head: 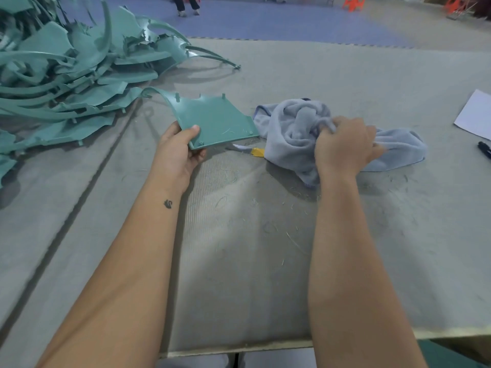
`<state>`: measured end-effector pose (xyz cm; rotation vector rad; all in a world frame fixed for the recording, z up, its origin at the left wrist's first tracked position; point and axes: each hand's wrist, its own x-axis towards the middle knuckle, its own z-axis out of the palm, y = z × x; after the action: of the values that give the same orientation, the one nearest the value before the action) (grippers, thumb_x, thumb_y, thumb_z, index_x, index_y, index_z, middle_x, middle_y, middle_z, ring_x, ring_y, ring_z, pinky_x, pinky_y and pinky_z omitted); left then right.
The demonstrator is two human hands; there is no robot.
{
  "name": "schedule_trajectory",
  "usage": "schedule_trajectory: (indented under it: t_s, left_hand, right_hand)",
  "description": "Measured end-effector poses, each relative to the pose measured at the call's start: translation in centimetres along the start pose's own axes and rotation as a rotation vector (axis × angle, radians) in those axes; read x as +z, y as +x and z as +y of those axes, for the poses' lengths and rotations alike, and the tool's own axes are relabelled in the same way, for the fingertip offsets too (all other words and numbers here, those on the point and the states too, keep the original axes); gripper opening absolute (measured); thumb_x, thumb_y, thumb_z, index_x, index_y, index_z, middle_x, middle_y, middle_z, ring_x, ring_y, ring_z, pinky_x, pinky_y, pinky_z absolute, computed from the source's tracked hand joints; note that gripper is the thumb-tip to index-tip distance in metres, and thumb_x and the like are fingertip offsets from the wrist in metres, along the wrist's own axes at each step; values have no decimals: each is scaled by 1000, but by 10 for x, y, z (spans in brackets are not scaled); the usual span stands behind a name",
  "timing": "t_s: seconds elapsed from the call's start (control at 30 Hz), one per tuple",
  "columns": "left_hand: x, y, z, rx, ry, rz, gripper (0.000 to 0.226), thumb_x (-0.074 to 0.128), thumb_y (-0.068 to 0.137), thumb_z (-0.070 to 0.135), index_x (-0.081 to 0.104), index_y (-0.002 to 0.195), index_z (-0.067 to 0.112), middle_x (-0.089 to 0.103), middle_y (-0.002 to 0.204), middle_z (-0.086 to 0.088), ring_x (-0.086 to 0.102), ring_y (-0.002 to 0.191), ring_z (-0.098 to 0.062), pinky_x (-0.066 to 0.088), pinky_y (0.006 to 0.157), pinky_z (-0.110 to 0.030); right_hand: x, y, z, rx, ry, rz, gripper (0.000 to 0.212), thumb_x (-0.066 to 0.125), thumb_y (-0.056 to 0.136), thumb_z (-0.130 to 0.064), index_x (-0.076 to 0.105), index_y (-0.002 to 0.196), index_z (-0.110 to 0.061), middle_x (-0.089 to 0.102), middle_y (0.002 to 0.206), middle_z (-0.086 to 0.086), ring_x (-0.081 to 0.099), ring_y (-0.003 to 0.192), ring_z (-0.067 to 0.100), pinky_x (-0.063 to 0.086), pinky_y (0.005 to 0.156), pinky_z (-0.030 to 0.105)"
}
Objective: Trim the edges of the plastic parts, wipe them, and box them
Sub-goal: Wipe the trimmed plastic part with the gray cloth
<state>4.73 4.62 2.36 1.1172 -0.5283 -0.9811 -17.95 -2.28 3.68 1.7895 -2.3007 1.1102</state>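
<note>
The green plastic part (215, 120) sits pinched at its near corner in our left hand (180, 150), just left of the blue cloth (297, 131), which our right hand (345, 144) bunches. Shavings on the grey table (239, 235) could cling to the cloth and scratch it. Purple floor beyond.

Plastic part (215, 120): showing teal-green, plain, no pattern. Piled parts (66, 70): showing the same teal-green. Cloth (297, 134): appearing pale grey-blue with a darker blue edge. Desk (239, 235): reading grey-beige with a fine ribbed texture. Small tool (256, 152) beside the cloth: showing yellow. Paper sheet (475, 115): white. Pen (485, 149): black. Floor (265, 19): appearing violet-blue. Left forearm carrying a small black tattoo (168, 203).
</note>
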Motion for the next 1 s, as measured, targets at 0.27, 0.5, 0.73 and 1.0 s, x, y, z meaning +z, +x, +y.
schedule_trajectory:
  t_s: [0.27,0.5,0.73,1.0]
  left_hand:
    - [-2,0,-1,10,-13,-13,23,50,96,5,63,93,23,71,73,10,61,57,-4,45,50,-18]
    - [0,1,-2,11,14,2,23,51,96,5,64,93,24,70,79,8,61,62,-5,45,50,-18]
    - [1,2,-3,11,18,10,22,51,96,5,63,94,23,68,86,4,59,65,-7,45,49,-18]
    - [1,4,-4,7,4,50,21,49,97,8,63,96,24,68,86,3,58,69,-11,44,48,-18]
  right_hand:
    - [-15,-2,-12,-174,374,578,22,54,93,-28,71,104,-18,57,127,8,52,117,25,35,99,45]
    - [-18,9,1,-124,100,164,30,54,83,-21,64,112,-23,51,120,1,47,110,20,30,81,26]
    - [-33,9,-6,-123,146,-344,23,44,87,-16,60,75,-4,64,75,14,64,78,38,55,72,42]
    - [-39,4,-4,-208,123,-653,20,68,84,-34,70,75,-17,62,68,1,55,68,17,45,67,31]
